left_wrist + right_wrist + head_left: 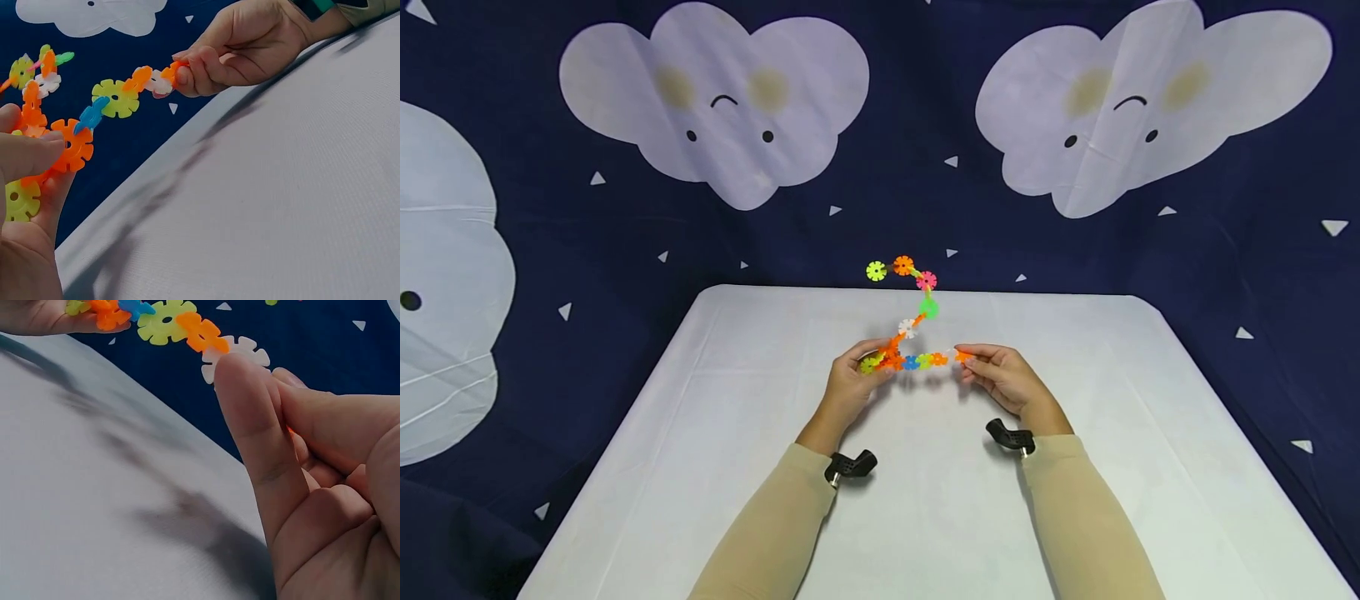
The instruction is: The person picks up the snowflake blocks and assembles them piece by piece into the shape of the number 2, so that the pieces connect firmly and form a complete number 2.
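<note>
A chain of colourful plastic snowflake discs (928, 308) is held up above the table. My left hand (848, 383) grips its orange and yellow cluster, with the thumb over an orange disc (76, 147). One branch rises past a white disc, a green one and a pink one to a yellow-green disc (876, 271). Another branch runs right through a blue disc (92, 114), a yellow disc (166, 321) and an orange disc (202, 332) to a white disc (235, 357). At that end my right hand (1009, 382) pinches an orange disc (962, 356), mostly hidden by the fingers in the right wrist view.
A white-covered table (940, 500) lies under both hands, with shadows of the chain on it. Behind it hangs a dark blue cloth (917, 192) printed with clouds and small triangles. Black wrist mounts (852, 464) sit at both sleeve cuffs.
</note>
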Available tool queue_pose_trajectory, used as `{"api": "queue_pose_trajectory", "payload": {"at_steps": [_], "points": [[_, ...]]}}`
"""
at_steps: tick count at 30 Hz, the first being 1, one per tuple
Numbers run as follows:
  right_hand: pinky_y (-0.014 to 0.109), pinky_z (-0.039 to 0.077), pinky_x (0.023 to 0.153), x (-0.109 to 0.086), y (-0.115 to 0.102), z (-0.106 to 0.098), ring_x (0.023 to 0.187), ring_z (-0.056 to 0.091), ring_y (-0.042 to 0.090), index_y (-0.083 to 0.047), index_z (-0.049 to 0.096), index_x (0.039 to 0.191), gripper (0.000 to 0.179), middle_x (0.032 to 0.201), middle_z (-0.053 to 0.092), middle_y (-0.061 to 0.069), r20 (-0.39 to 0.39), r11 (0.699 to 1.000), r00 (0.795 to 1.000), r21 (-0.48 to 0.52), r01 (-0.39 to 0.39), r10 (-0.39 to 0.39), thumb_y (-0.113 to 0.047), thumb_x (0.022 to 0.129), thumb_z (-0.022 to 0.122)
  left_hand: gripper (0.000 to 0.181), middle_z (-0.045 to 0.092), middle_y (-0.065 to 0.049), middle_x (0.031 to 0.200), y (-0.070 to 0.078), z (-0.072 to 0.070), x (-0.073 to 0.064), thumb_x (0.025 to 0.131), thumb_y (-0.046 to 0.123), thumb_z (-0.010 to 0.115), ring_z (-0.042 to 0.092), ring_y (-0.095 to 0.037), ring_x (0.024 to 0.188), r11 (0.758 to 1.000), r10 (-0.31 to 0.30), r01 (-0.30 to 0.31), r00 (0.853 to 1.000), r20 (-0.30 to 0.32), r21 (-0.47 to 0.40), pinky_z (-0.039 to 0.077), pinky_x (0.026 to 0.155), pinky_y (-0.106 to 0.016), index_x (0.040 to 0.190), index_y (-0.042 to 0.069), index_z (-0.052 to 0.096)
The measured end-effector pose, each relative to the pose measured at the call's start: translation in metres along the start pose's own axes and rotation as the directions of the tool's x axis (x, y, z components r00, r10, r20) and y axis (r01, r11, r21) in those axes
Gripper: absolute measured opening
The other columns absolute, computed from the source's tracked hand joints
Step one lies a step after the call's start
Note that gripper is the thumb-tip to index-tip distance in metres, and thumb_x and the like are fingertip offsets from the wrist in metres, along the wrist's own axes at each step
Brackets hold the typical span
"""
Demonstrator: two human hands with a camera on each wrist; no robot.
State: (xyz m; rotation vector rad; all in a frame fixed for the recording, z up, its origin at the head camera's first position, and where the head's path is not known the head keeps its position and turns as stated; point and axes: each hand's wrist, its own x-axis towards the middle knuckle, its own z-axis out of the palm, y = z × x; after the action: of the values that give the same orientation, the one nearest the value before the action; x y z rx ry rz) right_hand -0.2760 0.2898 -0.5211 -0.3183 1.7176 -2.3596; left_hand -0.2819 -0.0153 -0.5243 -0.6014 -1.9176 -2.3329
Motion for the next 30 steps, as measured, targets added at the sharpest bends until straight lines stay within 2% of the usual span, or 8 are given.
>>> {"api": "queue_pose_trajectory", "payload": {"at_steps": [5,11,19,25,30], "points": [[0.029,0.061,0.077,-0.001,0.0,0.001,0.082,0.072,0.02,0.015,0.061,0.136,0.033,0.112,0.07,0.02,-0.004,1.0,1.0,-0.008,-0.004,0.004,0.009,0.103,0.061,0.047,0.068,-0.011,0.134,0.001,0.0,-0.001,0.086,-0.016,0.078,0.064,-0.024,0.117,0.999,-0.009,0.009,1.0,0.007,0.032,0.054,0.098,-0.029,0.131,-0.003,0.07],[0.027,0.061,0.075,-0.004,-0.002,0.0,0.08,0.072,0.019,0.012,0.066,0.132,0.03,0.109,0.071,0.02,-0.011,1.0,1.0,0.006,0.003,-0.003,0.009,0.103,0.061,0.048,0.067,-0.008,0.134,0.004,0.003,0.0,0.085,-0.016,0.079,0.063,-0.026,0.12,0.994,-0.036,0.032,0.999,0.032,0.104,0.054,0.101,-0.032,0.129,0.003,0.073],[0.03,0.062,0.075,-0.007,-0.004,0.0,0.08,0.073,0.02,0.021,0.057,0.134,0.034,0.099,0.072,0.019,0.039,0.998,0.999,-0.058,0.036,-0.034,0.013,0.102,0.059,0.047,0.066,-0.007,0.134,0.004,0.005,0.001,0.085,-0.017,0.079,0.061,-0.026,0.124,0.985,-0.022,0.016,0.999,0.033,0.171,0.051,0.104,-0.032,0.127,0.003,0.075],[0.031,0.063,0.075,-0.01,-0.004,0.002,0.079,0.073,0.021,0.02,0.058,0.135,0.034,0.101,0.071,0.021,-0.019,0.996,0.999,-0.076,0.035,-0.037,0.008,0.103,0.062,0.046,0.066,-0.009,0.133,0.002,0.005,0.002,0.086,-0.013,0.08,0.062,-0.027,0.121,0.983,0.002,-0.009,0.999,0.036,0.185,0.052,0.103,-0.031,0.129,0.002,0.074],[0.032,0.062,0.063,-0.013,0.0,0.006,0.068,0.07,0.02,0.02,0.063,0.126,0.031,0.092,0.071,0.019,-0.066,0.98,0.998,-0.197,-0.031,0.018,-0.002,0.105,0.065,0.044,0.066,-0.007,0.135,0.0,0.0,0.0,0.089,-0.007,0.081,0.066,-0.025,0.109,0.979,-0.053,0.045,0.998,0.031,0.2,0.057,0.09,-0.028,0.131,0.006,0.074]]}}
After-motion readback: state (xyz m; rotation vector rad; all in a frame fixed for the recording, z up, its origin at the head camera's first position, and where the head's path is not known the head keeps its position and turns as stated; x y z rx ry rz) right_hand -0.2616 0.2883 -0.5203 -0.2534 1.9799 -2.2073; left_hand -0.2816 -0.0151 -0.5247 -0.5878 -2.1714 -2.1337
